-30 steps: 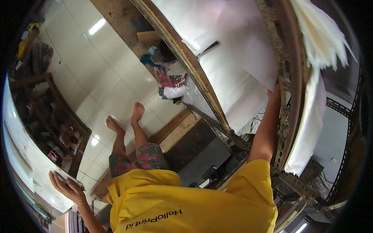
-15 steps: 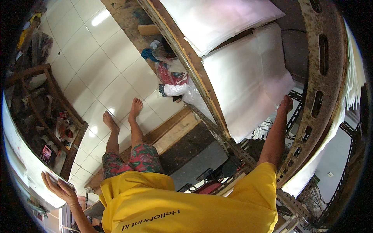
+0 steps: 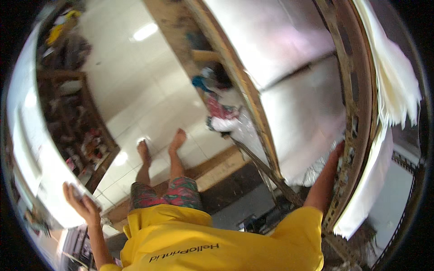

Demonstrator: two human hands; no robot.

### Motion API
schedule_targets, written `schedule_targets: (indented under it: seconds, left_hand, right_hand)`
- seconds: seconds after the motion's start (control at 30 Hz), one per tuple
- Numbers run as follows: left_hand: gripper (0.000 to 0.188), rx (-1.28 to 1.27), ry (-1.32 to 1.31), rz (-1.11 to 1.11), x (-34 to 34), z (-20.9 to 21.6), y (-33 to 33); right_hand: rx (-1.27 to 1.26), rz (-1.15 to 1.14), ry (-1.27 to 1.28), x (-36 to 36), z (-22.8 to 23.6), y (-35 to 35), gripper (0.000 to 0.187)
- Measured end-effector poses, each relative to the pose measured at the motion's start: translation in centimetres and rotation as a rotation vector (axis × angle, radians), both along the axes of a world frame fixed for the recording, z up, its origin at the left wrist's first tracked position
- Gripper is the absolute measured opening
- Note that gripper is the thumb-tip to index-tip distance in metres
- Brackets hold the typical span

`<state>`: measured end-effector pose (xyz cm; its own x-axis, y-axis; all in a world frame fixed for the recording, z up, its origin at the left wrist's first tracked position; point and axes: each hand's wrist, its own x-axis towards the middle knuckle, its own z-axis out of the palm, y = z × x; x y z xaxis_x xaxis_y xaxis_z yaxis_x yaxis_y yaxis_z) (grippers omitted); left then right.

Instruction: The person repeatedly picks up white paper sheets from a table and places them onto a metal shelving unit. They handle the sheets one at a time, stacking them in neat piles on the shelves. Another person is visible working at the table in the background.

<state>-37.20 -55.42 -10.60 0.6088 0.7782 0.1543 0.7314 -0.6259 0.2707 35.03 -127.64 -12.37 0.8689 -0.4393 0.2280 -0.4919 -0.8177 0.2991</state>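
One broad white sheet [image 3: 298,117], wood-framed.

A glossy white tiled floor [image 3: 135,90] mirrors a bright ceiling light [image 3: 145,31]. A dark wooden shelf [image 3: 83,131] crowded with small items stands to the left. A heap of coloured cloth [image 3: 217,106] lies beside a long wooden frame [image 3: 235,86].

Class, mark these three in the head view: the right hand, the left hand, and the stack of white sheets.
right hand [image 3: 338,149], head view, on the fingers against the wooden frame.
left hand [image 3: 77,198], head view, on the palm.
white sheets [image 3: 393,77], head view, on the top of the stack.
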Motion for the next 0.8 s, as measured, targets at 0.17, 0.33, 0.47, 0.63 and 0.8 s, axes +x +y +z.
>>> schedule_targets:
  seconds: [0.17, 0.33, 0.47, 0.63, 0.8]
  left_hand:
    - [0.055, -0.041, -0.046, -0.022, 0.4, 0.7, -0.7]
    - [0.053, -0.097, -0.171, -0.051, 0.7, 3.4, -0.4]
    - [0.046, -0.215, -0.403, -0.139, -1.2, 5.3, 0.1]
    - [0.031, -0.445, -0.632, -0.080, -6.1, 7.0, 1.9]
    - [0.028, -0.203, -0.666, 0.142, -14.2, 7.9, 5.8]
  right_hand:
    - [0.213, 0.441, -0.360, -8.5, 0.5, 8.7, 0.035]
    - [0.775, 0.783, -0.362, -22.2, 1.6, 27.3, 0.036]
    - [1.234, 0.980, -0.027, -31.3, -2.3, 38.5, 0.026]
    - [1.565, 1.113, 0.295, -42.0, -1.3, 52.5, 0.017]
    - [1.800, 1.102, 0.442, -48.1, 4.9, 61.9, 0.016]
